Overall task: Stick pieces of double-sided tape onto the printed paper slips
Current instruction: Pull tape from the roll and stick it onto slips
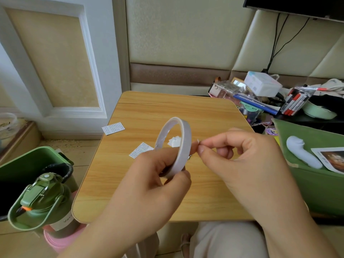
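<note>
Pulling tape off the roll
Your left hand (149, 175) grips the roll (175, 146); your right hand (240, 161) pinches its free end (197, 142). Next, tear off a piece for a slip (113, 128) near the tabletop's (214, 116) left edge.

The left hand (154, 175) is raised, its fingers and thumb curled round the lower rim of a tape roll (176, 146) — held upright. The right hand (240, 161) sits just beside it, thumb and forefinger pinching the loose tape end (197, 142).
</note>
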